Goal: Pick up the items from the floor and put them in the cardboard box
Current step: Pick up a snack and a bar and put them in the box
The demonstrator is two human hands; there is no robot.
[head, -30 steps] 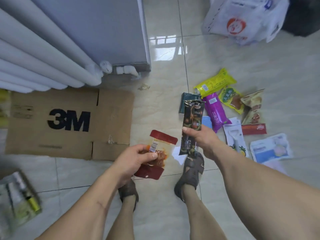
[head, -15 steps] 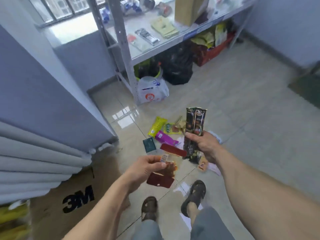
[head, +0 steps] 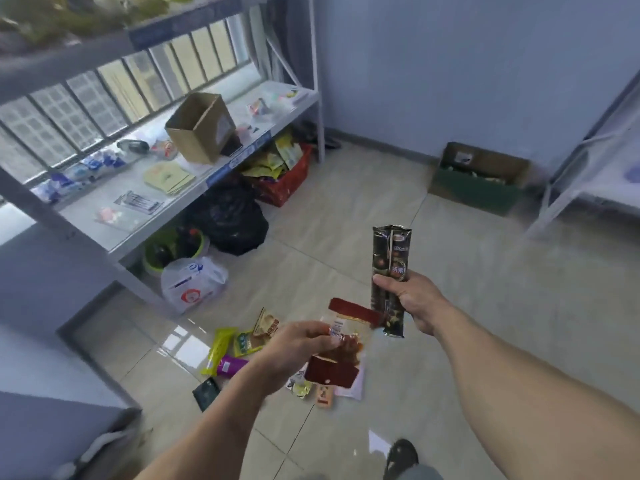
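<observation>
Glossy foil catches the light in the head view: the right hand (head: 410,299) has its fingers wrapped round the middle of a long dark snack packet (head: 390,271), held upright, while the left hand (head: 294,351) pinches a clear pouch with red ends (head: 341,351) near its upper end, between thumb and fingers. Both look featherlight, crinkly and slick, so a grip across the flat middle or a sealed end seems safest; squeezing hard would likely crush what's inside. More packets (head: 242,344) lie scattered on the shiny tiled floor (head: 346,220) just beyond the hands, yellow, purple, green, all soft film wrappers. An open cardboard box (head: 481,174) sits well apart by the far wall, another cardboard box (head: 199,128) on the metal shelf (head: 156,202); which one is the target, I cannot tell.
</observation>
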